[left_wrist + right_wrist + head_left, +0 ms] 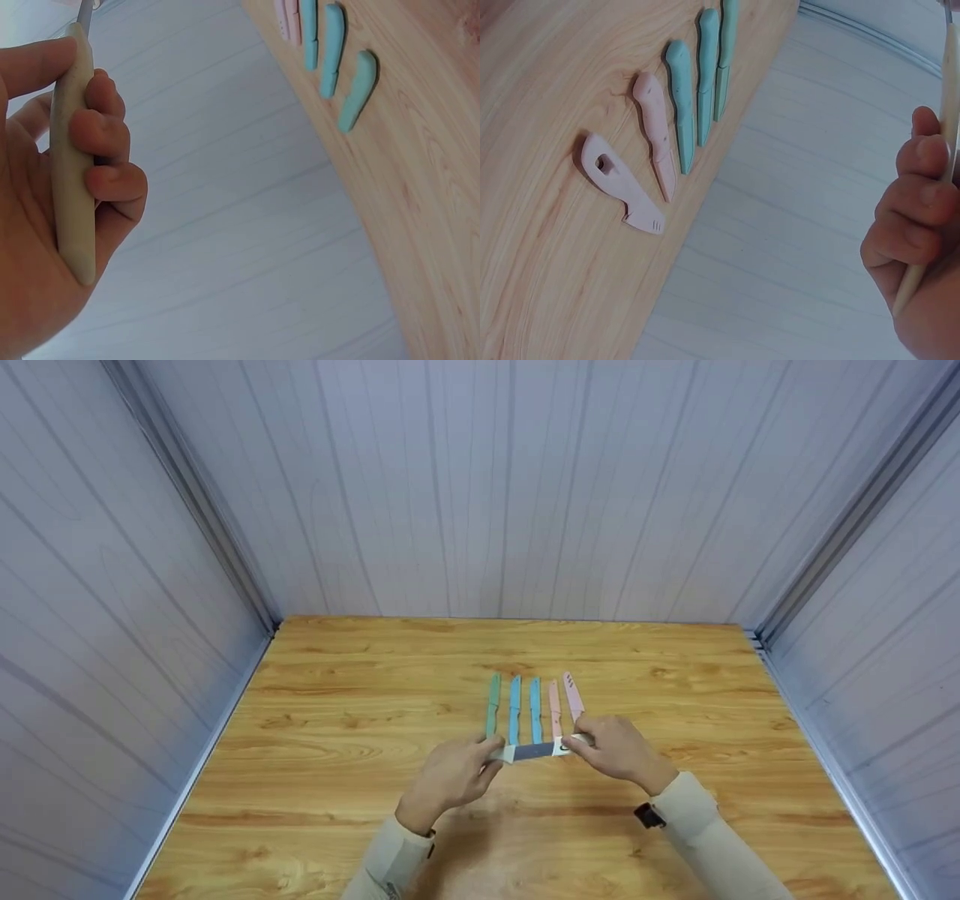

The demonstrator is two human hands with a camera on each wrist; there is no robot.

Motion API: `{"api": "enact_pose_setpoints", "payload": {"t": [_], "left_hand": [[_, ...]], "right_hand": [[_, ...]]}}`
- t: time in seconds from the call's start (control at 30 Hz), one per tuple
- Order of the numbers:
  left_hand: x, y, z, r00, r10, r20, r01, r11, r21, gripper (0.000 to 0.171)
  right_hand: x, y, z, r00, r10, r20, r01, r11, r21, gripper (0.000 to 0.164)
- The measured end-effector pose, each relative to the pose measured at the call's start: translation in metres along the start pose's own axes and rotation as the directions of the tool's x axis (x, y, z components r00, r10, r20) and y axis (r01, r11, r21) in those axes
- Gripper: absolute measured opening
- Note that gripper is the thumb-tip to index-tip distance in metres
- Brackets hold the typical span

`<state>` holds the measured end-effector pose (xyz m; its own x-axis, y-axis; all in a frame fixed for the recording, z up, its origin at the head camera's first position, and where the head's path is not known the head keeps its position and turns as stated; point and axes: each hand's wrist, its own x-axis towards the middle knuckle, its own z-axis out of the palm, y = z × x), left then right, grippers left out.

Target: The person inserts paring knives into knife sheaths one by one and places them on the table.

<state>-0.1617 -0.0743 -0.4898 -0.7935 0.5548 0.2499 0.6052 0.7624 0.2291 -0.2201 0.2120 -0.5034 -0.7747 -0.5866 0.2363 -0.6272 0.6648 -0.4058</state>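
Note:
Both hands hold a white knife crosswise above the table, its dark grey blade (534, 751) bare between two white parts. My left hand (450, 772) grips the thick cream handle (73, 165), thumb on one side and fingers curled round the other. At the blade's other end my right hand (619, 750) holds a thin white piece (951, 82) that looks like the sheath, mostly hidden by the fingers. Just beyond the hands lie a green knife (493, 705), two blue knives (514, 709) and a pink knife (555, 706), all sheathed. A lilac-pink sheathed knife (621, 180) with slots lies nearest my right hand.
The wooden table (337, 690) carries the row of knives near its middle. Pale panel walls (480, 487) stand behind it and on both sides. A dark watch (649, 815) is on the right wrist.

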Motion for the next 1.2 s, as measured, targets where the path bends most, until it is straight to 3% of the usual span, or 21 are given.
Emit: {"api": "enact_pose_setpoints", "payload": {"t": [1.2], "left_hand": [[0.006,0.011,0.008,0.999,-0.007,-0.037,0.009,0.999,0.042,0.016]], "right_hand": [[0.003,-0.021,0.009,0.997,0.025,0.068,-0.027,0.999,0.028,0.037]]}}
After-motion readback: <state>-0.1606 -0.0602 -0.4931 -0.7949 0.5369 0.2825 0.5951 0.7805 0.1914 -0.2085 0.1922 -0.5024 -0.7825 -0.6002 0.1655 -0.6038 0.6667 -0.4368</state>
